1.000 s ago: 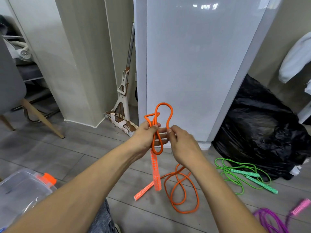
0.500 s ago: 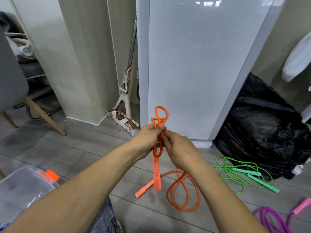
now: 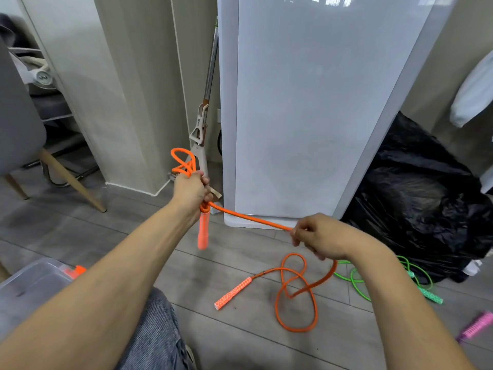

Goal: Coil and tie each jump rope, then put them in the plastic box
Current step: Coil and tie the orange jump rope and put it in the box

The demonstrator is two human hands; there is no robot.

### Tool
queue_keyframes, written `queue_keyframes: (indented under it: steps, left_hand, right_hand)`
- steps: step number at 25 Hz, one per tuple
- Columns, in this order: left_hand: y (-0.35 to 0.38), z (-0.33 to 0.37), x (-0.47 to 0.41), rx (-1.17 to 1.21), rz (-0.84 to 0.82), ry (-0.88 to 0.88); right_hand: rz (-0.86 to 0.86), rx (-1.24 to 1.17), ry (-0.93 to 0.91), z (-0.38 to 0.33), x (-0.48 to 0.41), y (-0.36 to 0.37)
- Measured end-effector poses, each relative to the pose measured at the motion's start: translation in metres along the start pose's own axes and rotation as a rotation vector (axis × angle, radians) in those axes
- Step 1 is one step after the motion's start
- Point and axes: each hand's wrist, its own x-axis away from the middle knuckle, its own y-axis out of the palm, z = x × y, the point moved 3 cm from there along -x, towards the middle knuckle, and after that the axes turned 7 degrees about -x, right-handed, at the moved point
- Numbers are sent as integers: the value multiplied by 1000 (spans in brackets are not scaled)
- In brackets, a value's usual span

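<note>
My left hand (image 3: 190, 192) grips a bunch of loops of the orange jump rope (image 3: 248, 217), with loops sticking out above the fist and one orange handle (image 3: 203, 231) hanging below a knot. A taut strand runs from the knot to my right hand (image 3: 317, 237), which pinches it. The remaining rope lies looped on the floor, ending in the other orange handle (image 3: 232, 292). A green jump rope (image 3: 358, 279) lies to the right, and a pink handle (image 3: 476, 325) shows at the right edge. The clear plastic box (image 3: 29, 283) sits at lower left.
A white cabinet (image 3: 306, 108) stands straight ahead with a mop (image 3: 202, 124) leaning beside it. A black plastic bag (image 3: 421, 198) fills the right side. A chair leg (image 3: 72, 180) angles down at left. Grey wooden floor (image 3: 240, 340) lies underneath.
My hands have separated: the right hand pulled a strand out to the right and down, drawing it taut, while the left hand moved left with the bunched loops. The floor coil shifted right.
</note>
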Motion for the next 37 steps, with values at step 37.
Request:
queue_keyframes:
  steps: [37]
  left_hand:
    - [13, 2, 24, -389, -90, 260]
  right_hand:
    - [245, -137, -3, 5, 1, -16]
